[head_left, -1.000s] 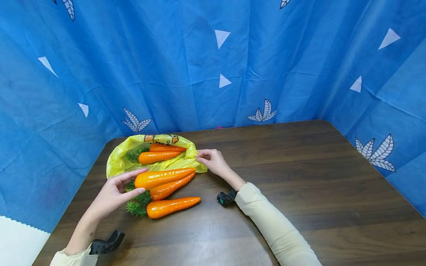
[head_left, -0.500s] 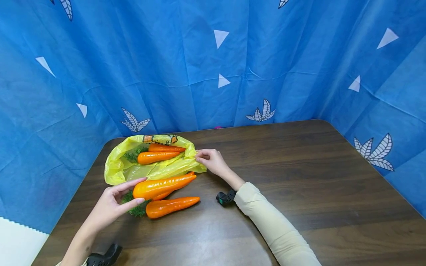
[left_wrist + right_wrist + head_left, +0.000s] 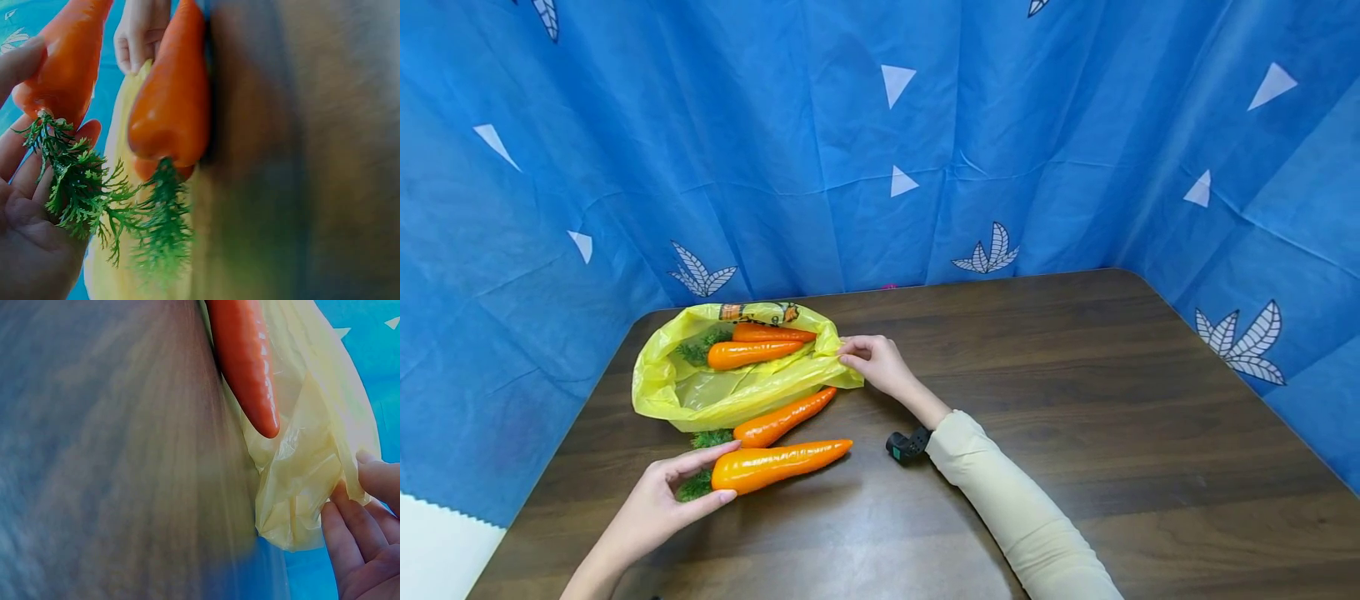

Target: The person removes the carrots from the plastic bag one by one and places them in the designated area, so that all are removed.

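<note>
My left hand [image 3: 666, 500] grips an orange carrot [image 3: 778, 467] between thumb and fingers at its thick end, with the green leafy top [image 3: 81, 181] by the palm. It hangs over the near side of the loose carrots and hides what lies right beneath it. Just beyond, another carrot [image 3: 786, 417] lies along the bag's near side. In the left wrist view a carrot [image 3: 172, 94] lies beside the held one, partly covering another. My right hand [image 3: 880, 362] pinches the right end of an open yellow plastic bag [image 3: 655, 375]. Inside the bag are two carrots [image 3: 756, 354] with green tops.
The brown wooden table [image 3: 1075, 400] stretches off to the right. A blue curtain [image 3: 820, 150] with white shapes hangs around its back and sides. A black wrist camera [image 3: 908, 446] sits on the right wrist. Something white [image 3: 437, 542] shows at the lower left.
My left hand has moved toward the near edge with the carrot, away from the bag. The bag's near side has come down toward me. My right hand keeps its pinch in place.
</note>
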`<action>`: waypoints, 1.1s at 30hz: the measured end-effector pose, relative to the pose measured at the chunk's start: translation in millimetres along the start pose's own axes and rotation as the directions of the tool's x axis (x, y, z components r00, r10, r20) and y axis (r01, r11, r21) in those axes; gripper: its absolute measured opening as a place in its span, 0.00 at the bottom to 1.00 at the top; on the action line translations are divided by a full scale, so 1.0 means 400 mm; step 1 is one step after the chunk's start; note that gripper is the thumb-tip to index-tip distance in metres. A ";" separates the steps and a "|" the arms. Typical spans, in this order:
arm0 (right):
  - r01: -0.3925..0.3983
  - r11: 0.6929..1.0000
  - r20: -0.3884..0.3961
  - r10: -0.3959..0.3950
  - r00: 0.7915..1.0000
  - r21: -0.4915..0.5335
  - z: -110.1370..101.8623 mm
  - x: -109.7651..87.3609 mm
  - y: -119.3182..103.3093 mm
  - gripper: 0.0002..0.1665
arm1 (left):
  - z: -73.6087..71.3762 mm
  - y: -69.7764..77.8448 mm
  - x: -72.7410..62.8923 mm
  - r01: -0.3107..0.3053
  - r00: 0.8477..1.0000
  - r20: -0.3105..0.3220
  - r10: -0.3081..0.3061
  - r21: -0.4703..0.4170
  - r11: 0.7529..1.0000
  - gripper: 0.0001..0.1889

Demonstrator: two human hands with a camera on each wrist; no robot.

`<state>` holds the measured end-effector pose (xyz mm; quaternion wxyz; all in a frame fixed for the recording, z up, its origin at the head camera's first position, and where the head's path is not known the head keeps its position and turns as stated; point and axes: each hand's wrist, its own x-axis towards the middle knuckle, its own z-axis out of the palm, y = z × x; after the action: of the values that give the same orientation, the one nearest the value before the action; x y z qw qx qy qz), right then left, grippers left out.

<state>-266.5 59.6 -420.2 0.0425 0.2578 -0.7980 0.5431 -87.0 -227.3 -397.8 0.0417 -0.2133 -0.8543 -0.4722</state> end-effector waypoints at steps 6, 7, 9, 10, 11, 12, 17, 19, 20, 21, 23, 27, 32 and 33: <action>0.005 1.000 -0.003 -0.005 1.000 0.008 0.000 -0.002 -0.001 0.04 | 0.020 -0.014 -0.017 -0.036 0.999 0.001 0.036 0.047 0.998 0.25; 0.005 1.000 -0.004 -0.005 1.000 0.008 0.000 -0.003 0.000 0.03 | 0.022 -0.017 -0.018 -0.039 0.999 -0.001 0.039 0.051 0.998 0.25; 0.004 1.000 -0.005 -0.004 1.000 0.008 0.000 -0.003 0.000 0.03 | 0.025 -0.023 -0.019 -0.058 0.998 -0.002 0.058 0.069 0.996 0.26; 0.003 1.000 -0.005 -0.003 1.000 0.008 0.000 -0.004 0.000 0.03 | 0.026 -0.027 -0.019 -0.063 0.998 -0.003 0.063 0.080 0.995 0.26; 0.002 1.000 -0.004 -0.002 1.000 0.007 0.000 -0.004 0.000 0.03 | 0.027 -0.030 -0.020 -0.070 0.998 -0.002 0.070 0.090 0.993 0.26; 0.002 1.000 -0.003 -0.002 1.000 0.005 0.001 -0.005 0.000 0.03 | 0.027 -0.033 -0.021 -0.074 0.997 0.000 0.074 0.101 0.992 0.26; 0.002 1.000 -0.001 -0.002 1.000 -0.010 0.003 -0.005 0.001 0.04 | 0.026 -0.041 -0.026 -0.057 0.998 0.005 0.057 0.144 0.988 0.27; 0.003 1.000 -0.002 -0.003 1.000 -0.012 0.004 -0.005 0.001 0.03 | 0.025 -0.042 -0.027 -0.044 0.999 0.002 0.044 0.159 0.986 0.26; 0.004 1.000 -0.002 -0.004 1.000 -0.011 0.004 -0.004 0.002 0.03 | 0.024 -0.042 -0.027 -0.037 0.999 0.001 0.037 0.166 0.985 0.26; 0.003 1.000 -0.003 -0.003 1.000 -0.009 0.004 -0.004 0.002 0.03 | 0.024 -0.042 -0.027 -0.033 0.999 -0.001 0.033 0.173 0.984 0.26; 0.003 1.000 -0.003 -0.003 1.000 -0.006 0.004 -0.004 0.001 0.03 | 0.024 -0.043 -0.027 -0.028 1.000 -0.004 0.030 0.182 0.983 0.26; 0.001 1.000 -0.003 -0.001 1.000 -0.001 0.004 -0.003 0.001 0.03 | 0.023 -0.046 -0.027 -0.038 0.999 -0.002 0.039 0.190 0.981 0.26; 0.004 1.000 0.000 -0.004 1.000 0.002 0.004 -0.001 0.000 0.03 | 0.024 -0.051 -0.024 -0.089 0.996 0.016 0.087 0.159 0.983 0.27; 0.005 1.000 0.001 -0.005 1.000 0.002 0.004 -0.001 0.000 0.04 | 0.025 -0.052 -0.024 -0.108 0.994 0.022 0.106 0.149 0.983 0.28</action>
<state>-265.9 58.4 -420.8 0.0429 0.2601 -0.7969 0.5436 -85.7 -232.0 -422.3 0.0771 -0.2586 -0.8748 -0.4024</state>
